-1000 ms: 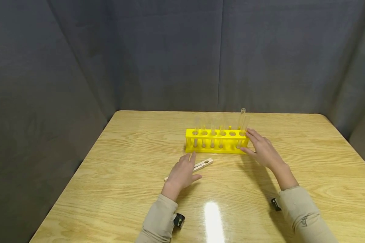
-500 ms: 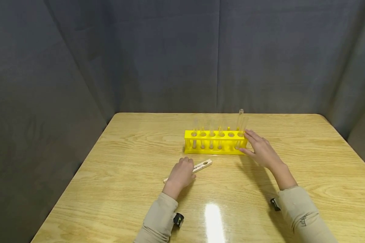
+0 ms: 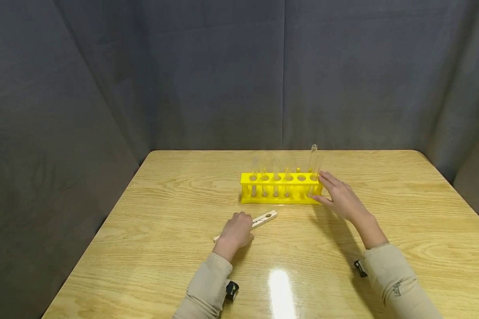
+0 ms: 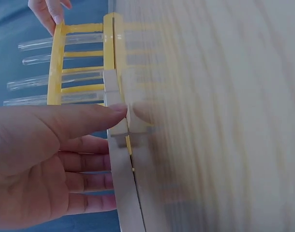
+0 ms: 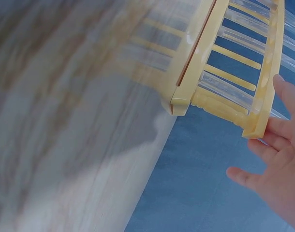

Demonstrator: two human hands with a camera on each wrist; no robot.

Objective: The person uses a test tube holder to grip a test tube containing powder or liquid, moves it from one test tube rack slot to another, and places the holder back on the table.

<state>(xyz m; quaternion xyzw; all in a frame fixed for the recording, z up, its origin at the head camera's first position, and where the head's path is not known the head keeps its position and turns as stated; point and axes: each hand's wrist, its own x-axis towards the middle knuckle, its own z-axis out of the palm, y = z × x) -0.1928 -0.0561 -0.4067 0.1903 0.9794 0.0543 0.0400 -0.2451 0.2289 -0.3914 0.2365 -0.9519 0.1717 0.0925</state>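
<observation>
A yellow test tube rack (image 3: 263, 200) stands on the table with several clear test tubes (image 3: 276, 190) upright in it; its second hole from the right is bare. At its right end another tube (image 3: 313, 153) rises higher behind. My right hand (image 3: 343, 199) holds that end, thumb at the front and fingers against the end of the top plate (image 5: 266, 99). In front of the rack lies a wooden test tube clamp (image 3: 265, 218), slanted. My left hand (image 3: 237, 230) covers its middle and pinches it, thumb on one side and fingertips along the other in the left wrist view.
The wood-grain table (image 3: 163, 199) reaches back to a dark grey curtain (image 3: 223, 88), which also hangs at the left and right. Black wrist cameras (image 3: 232, 290) are strapped at both beige sleeves (image 3: 399, 279). A bright light reflection lies on the table near the front.
My left hand's fingers have come down and closed on the clamp, which lies where it was. My right hand stays at the rack's end. The view has tilted slightly.
</observation>
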